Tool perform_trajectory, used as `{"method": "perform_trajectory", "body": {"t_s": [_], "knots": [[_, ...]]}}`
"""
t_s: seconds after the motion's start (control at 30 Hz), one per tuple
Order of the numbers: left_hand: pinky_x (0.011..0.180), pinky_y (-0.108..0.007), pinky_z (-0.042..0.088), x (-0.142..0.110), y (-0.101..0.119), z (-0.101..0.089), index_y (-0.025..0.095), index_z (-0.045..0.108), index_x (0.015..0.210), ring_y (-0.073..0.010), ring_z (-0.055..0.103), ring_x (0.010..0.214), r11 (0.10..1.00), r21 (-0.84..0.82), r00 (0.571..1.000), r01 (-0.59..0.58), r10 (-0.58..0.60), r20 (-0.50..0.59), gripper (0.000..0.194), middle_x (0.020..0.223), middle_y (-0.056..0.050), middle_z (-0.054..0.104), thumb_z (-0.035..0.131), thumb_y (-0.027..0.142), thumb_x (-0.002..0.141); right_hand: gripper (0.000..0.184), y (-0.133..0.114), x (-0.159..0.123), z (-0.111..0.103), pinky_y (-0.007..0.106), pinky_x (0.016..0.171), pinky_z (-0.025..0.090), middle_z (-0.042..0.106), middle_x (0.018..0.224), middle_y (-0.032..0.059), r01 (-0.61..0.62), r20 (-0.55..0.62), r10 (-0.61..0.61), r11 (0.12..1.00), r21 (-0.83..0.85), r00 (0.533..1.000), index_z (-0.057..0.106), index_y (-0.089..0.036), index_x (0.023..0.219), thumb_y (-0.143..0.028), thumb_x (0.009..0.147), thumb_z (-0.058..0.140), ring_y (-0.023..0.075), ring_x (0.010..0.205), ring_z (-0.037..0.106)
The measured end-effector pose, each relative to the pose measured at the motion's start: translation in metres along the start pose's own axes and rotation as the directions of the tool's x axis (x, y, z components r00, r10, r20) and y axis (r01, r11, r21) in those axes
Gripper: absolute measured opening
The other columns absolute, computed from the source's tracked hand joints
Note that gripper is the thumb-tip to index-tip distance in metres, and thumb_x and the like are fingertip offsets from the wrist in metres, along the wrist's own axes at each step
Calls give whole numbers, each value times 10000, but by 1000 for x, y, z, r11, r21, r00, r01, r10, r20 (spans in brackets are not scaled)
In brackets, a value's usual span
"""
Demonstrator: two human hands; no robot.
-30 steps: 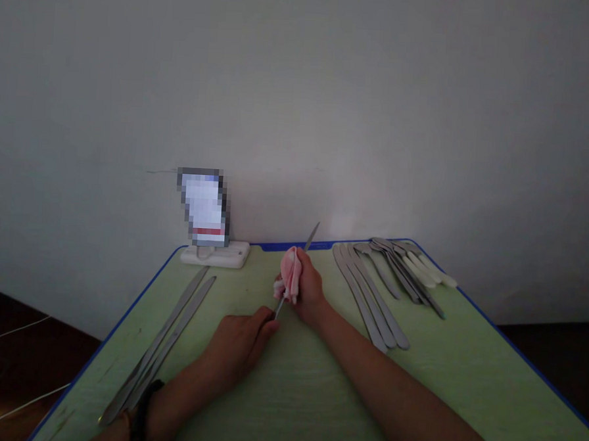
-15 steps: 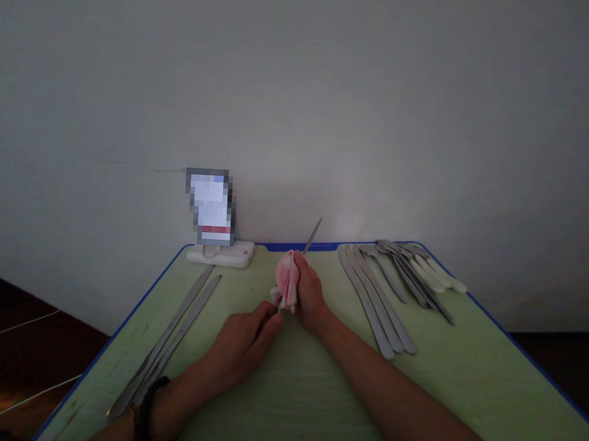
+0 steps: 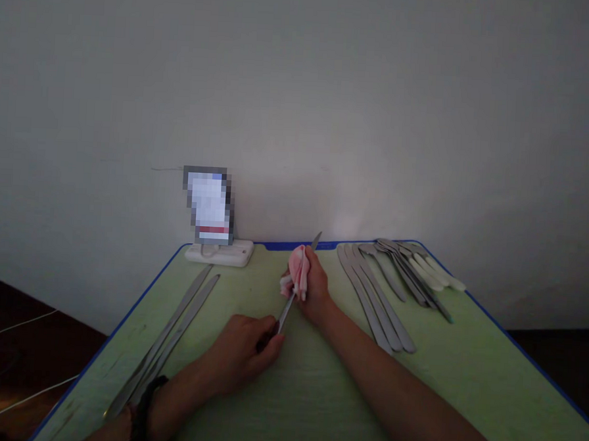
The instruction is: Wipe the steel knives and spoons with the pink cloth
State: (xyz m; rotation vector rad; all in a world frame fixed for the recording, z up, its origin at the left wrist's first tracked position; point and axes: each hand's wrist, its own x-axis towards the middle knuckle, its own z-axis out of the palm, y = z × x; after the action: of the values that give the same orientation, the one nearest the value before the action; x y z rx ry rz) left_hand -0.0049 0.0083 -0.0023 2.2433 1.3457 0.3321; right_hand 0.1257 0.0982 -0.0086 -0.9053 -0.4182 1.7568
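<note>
Grasping the knife (image 3: 286, 312) by its near end in the left hand (image 3: 246, 347) and pink cloth (image 3: 300, 271) around it in the right hand (image 3: 318, 289), centrally over the table (image 3: 315, 393), best wipe lengthwise along the flats.

Bare forearms (image 3: 389, 377), chunky black bracelet (image 3: 143, 410) on left wrist (image 3: 169, 401)

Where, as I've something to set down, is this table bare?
The green tabletop is bare between the left hand, the two left knives and the white screen stand; nearer, between the left forearm and right forearm; and between right forearm, three right knives and the blue right edge. Crowded: the far right corner, with spoons and white-handled cutlery.
</note>
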Motion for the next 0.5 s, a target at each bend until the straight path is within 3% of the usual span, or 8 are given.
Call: {"method": "perform_trajectory", "body": {"t_s": [0.37,0.5], "knots": [[529,-239,226,-5,-9,4,209,297,594,-89,313,482,980,-97,984,-171,176,40,300,523,72,301,426,311,845,404,-40,23,-23,194,252,260,416,332,-53,159,-73,-148,972,175,986,395,-217,566,-507,833,486,103,257,394],[521,-243,222,-5,-8,3,211,304,607,-95,322,484,984,-116,988,-134,141,60,295,533,71,294,392,312,870,367,-45,24,-28,188,259,252,437,357,-62,223,-114,-206,962,159,972,396,-218,608,-493,832,493,94,262,389]]}}
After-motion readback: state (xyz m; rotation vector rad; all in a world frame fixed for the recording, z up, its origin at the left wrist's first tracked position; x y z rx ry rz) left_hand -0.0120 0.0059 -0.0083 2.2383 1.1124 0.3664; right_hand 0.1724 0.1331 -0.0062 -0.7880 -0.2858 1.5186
